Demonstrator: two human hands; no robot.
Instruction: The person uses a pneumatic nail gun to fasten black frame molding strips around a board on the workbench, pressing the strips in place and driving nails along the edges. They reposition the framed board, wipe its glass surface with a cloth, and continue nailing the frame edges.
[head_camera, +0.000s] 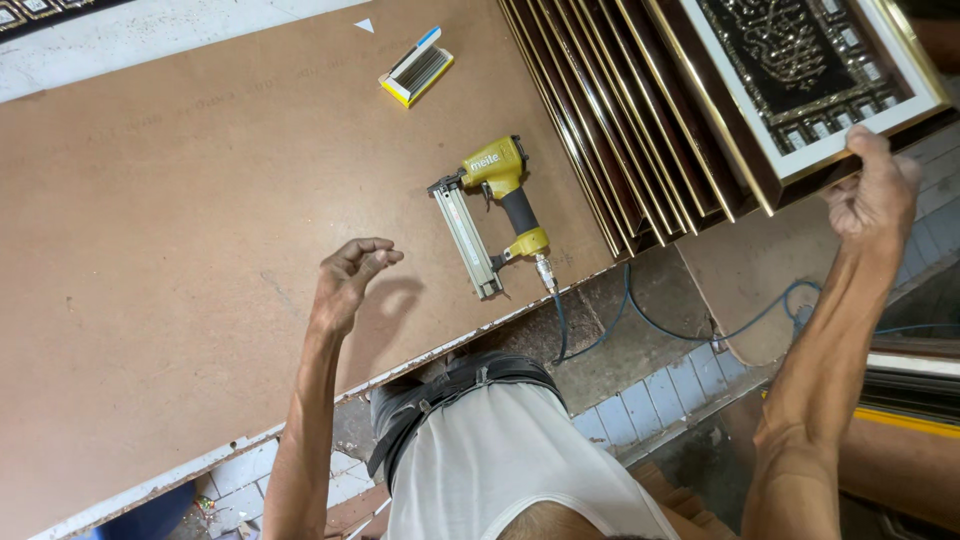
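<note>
Gilded ribbed frame (800, 70) gripped by right hand (875, 190); left hand (345, 280) curled.

Framed picture (810, 60) (apparently) edge-cropped

The person wears a sleeveless white cotton vest (510, 450) that leaves both arms bare to the shoulder. Below it sit dark grey trousers (400, 405), with a black belt (460, 380) carrying a small metal fitting at the waist.

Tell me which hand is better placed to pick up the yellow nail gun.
Probably the left hand: it hovers empty above the board, close beside the nail gun. The right hand is gripping the framed picture.
</note>
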